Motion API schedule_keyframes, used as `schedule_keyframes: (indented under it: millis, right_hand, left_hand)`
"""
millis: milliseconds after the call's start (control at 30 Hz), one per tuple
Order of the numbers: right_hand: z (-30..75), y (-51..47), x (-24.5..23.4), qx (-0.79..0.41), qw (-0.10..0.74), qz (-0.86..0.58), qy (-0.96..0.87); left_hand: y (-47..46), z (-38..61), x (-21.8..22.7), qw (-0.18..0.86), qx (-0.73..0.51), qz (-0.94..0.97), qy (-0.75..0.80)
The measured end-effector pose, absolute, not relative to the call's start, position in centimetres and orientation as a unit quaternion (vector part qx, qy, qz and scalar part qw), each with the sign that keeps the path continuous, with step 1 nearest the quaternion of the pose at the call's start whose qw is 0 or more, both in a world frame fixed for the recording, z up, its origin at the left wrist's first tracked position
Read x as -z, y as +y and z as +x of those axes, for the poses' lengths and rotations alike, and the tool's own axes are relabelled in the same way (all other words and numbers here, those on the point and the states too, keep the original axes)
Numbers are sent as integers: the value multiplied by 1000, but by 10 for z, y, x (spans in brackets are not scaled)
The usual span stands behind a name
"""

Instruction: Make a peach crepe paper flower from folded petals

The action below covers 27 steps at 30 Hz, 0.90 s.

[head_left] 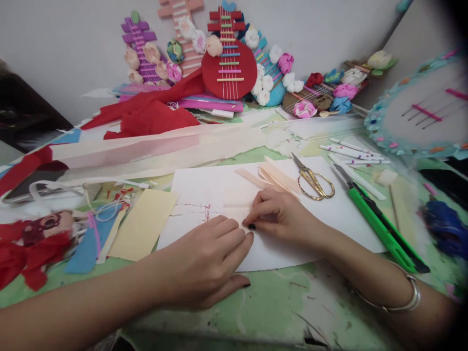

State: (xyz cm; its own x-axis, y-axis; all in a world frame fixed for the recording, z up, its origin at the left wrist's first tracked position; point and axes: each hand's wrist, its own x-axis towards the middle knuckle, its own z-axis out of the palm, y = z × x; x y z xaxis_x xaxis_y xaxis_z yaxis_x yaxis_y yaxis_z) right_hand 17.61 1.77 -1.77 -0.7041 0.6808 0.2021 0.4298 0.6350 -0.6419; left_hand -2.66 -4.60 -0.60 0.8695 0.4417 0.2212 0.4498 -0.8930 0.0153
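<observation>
My left hand (206, 261) lies palm down on a white sheet (340, 214), its fingers pressing a pale cream paper piece (237, 201). My right hand (280, 214) rests just to the right, fingertips pinching the edge of the same cream piece where the two hands meet. Cream paper strips (272, 178) lie fanned out just beyond my right hand. Gold scissors (314, 181) lie on the sheet to the right of the strips. A silver bangle (402, 295) sits on my right wrist.
A green utility knife (380, 224) and white pens (351, 148) lie at right. A yellow card (144, 224) and red paper scraps (25, 253) sit at left. Long cream crepe strips (153, 148) cross the table. Paper guitars with flowers (228, 58) line the back wall.
</observation>
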Motion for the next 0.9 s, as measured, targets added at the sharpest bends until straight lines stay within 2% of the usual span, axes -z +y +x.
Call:
schedule_keyframes:
  millis: [433,900]
  right_hand:
    - [174,17,14,-315,198,-380,-847]
    - [175,10,11,-253,175,-340,-889]
  left_hand:
    - [-60,-28,10,22,86,-955,-282]
    - [-61,-27,14,0,75,-956,-283]
